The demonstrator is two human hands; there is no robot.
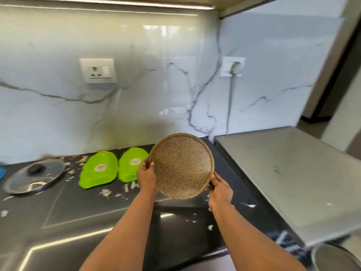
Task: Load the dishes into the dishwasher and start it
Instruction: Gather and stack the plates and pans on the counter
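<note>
Nearest you, the dark glossy countertop [97,222] runs across the lower frame, flecked with pale scraps. At your 4 o'clock a grey flat-topped appliance [283,173] stands just beside the counter, and a metal rim [332,257] shows at the bottom right corner. Above the counter you hold a speckled brown plate [181,166] tilted up toward you, clear of the surface. Your left hand [146,176] grips its rim at 9 o'clock, thumb on the face. Your right hand [220,189] grips the rim at 4 o'clock. Farther back, at 10 o'clock of the plate, lie two green containers [101,169], then a glass lid [35,176] farther left. Behind all stands a white marbled wall [156,94] with two sockets [98,71].
</note>
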